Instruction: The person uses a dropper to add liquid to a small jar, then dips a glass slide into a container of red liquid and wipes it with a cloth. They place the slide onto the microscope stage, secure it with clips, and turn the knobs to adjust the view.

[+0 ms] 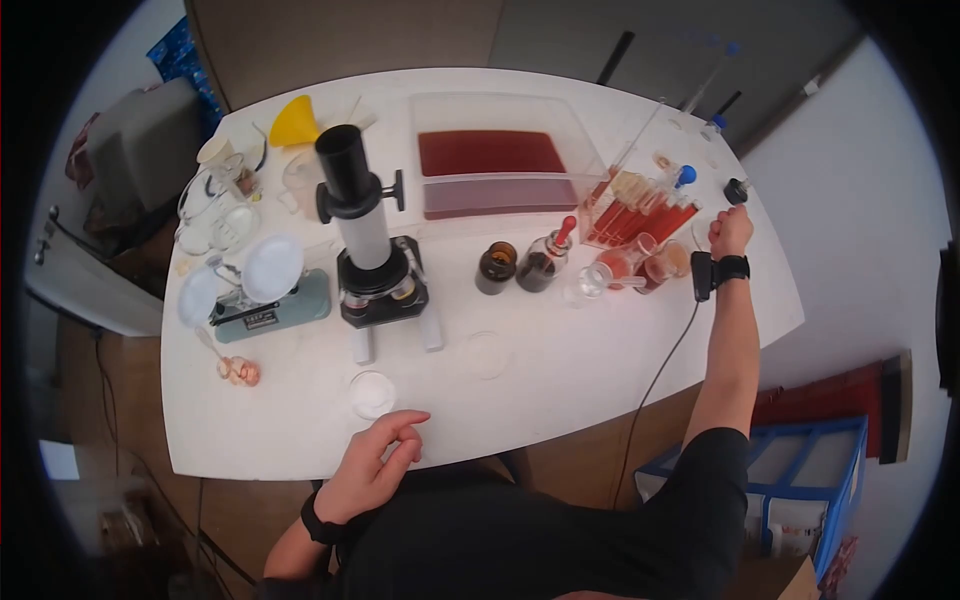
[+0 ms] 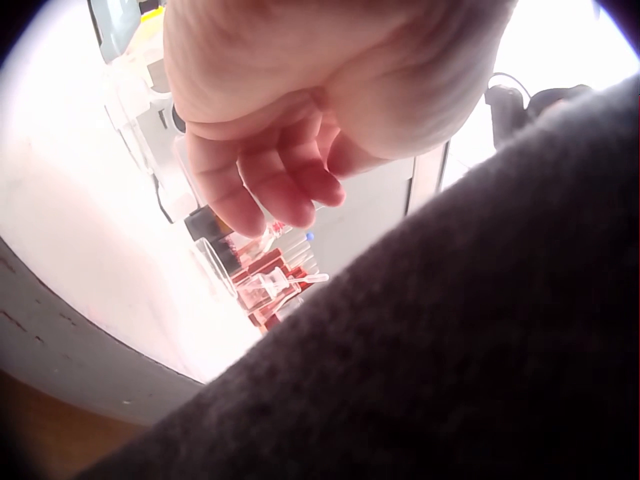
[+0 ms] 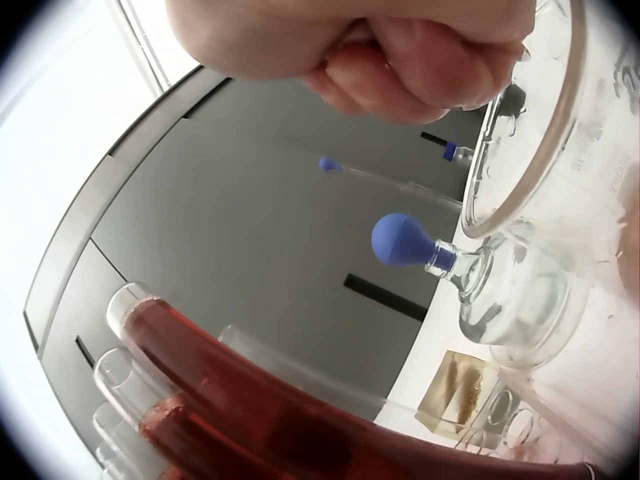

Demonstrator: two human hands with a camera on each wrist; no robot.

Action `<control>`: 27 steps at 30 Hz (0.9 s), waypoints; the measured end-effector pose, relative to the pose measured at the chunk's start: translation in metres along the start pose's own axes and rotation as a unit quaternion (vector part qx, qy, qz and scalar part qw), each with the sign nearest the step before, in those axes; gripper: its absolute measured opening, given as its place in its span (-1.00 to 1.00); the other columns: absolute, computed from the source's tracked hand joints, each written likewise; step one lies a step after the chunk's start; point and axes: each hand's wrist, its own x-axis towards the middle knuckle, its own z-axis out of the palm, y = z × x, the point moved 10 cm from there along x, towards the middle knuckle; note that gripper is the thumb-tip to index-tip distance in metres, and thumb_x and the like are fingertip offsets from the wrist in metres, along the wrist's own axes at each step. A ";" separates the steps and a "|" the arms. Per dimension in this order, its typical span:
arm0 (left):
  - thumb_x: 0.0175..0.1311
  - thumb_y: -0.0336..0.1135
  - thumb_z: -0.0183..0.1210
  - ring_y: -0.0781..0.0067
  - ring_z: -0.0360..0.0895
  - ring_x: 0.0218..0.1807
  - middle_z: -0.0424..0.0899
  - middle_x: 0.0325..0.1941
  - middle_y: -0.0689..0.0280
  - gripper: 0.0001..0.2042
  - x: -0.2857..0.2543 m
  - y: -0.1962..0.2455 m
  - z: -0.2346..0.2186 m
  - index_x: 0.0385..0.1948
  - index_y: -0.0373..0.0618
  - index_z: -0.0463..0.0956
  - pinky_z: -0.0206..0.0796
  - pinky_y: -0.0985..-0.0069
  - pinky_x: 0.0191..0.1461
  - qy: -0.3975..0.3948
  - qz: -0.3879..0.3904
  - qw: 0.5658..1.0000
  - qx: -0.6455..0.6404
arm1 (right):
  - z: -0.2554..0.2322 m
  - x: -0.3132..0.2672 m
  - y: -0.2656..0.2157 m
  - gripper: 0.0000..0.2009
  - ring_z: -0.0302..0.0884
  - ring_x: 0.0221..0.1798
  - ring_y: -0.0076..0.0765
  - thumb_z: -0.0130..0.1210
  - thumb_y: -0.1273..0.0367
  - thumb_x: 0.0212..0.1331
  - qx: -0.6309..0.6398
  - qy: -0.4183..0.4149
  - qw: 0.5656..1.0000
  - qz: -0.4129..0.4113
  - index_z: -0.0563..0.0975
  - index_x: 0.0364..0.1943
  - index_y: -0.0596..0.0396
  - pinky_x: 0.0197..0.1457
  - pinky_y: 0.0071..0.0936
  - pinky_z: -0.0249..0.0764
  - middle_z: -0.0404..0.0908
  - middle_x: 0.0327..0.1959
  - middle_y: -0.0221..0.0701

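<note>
My left hand (image 1: 378, 462) hovers by the table's front edge with loosely bent fingers and nothing in them. Just beyond it lies a small round dish of white material (image 1: 373, 395). At the far right, my right hand (image 1: 732, 232) has its fingers curled, right beside a small black object (image 1: 736, 191). In the right wrist view the curled fingers (image 3: 400, 75) overlap the rim of a large clear glass vessel (image 3: 575, 120); I cannot tell whether they grip anything. To this hand's left stand test tubes of red liquid (image 1: 640, 220) and a blue rubber bulb (image 3: 402, 240).
A microscope (image 1: 370, 250) stands left of centre, with a balance (image 1: 275, 310) beside it. Behind is a clear bin of red liquid (image 1: 495, 180). A brown bottle (image 1: 496, 268), a dropper bottle (image 1: 543, 262) and a yellow funnel (image 1: 294, 122) also stand here. A cable (image 1: 655, 385) trails from my right wrist.
</note>
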 end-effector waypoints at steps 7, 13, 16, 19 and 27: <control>0.26 -0.54 -0.05 0.51 0.43 -0.37 0.43 -0.46 0.34 -0.68 -0.002 0.001 0.000 0.07 -0.22 0.33 0.33 0.55 -0.15 -0.012 0.012 1.000 -0.010 | -0.005 0.030 0.021 -0.71 0.17 -0.75 -0.56 -0.18 0.10 0.31 -0.017 -0.062 0.998 0.024 0.32 -0.43 -0.04 -0.79 -0.65 0.02 0.31 -0.65 -0.51; 0.24 -0.53 0.00 0.49 0.43 -0.34 0.44 -0.44 0.34 -0.68 -0.005 0.004 0.000 0.06 -0.20 0.36 0.32 0.54 -0.11 -0.010 0.032 0.999 0.001 | 0.003 0.037 0.024 -0.85 0.39 -0.47 -0.43 -0.01 0.33 0.26 0.041 -0.165 0.983 0.069 0.35 -0.41 0.04 -0.29 -0.49 0.46 0.35 -0.61 -0.46; 0.23 -0.52 0.02 0.45 0.46 -0.32 0.47 -0.42 0.32 -0.68 -0.006 0.004 0.001 0.05 -0.19 0.37 0.33 0.52 -0.10 -0.013 0.041 0.999 0.008 | 0.008 0.037 0.013 -0.93 0.42 -0.37 -0.34 0.02 0.46 0.17 0.050 -0.271 0.960 0.041 0.37 -0.35 0.14 -0.02 -0.38 0.47 0.39 -0.50 -0.38; 0.22 -0.53 0.04 0.49 0.46 -0.31 0.50 -0.39 0.34 -0.69 -0.005 0.011 0.000 0.02 -0.21 0.39 0.32 0.55 -0.10 -0.016 0.042 0.999 0.020 | -0.026 0.054 -0.003 -0.87 0.48 -0.17 -0.22 -0.04 0.52 0.18 0.177 -0.237 0.954 0.042 0.38 -0.20 0.23 0.16 -0.18 0.44 0.45 -0.25 -0.25; 0.17 -0.54 0.08 0.40 0.51 -0.26 0.54 -0.34 0.29 -0.70 0.020 0.018 0.023 -0.03 -0.20 0.44 0.34 0.52 -0.06 -0.102 0.045 0.993 0.044 | -0.150 -0.160 -0.037 -0.63 0.54 -0.06 -0.21 -0.20 0.21 0.38 0.178 -0.340 0.923 0.033 0.32 0.09 0.21 -0.11 -0.50 0.59 0.40 0.14 -0.14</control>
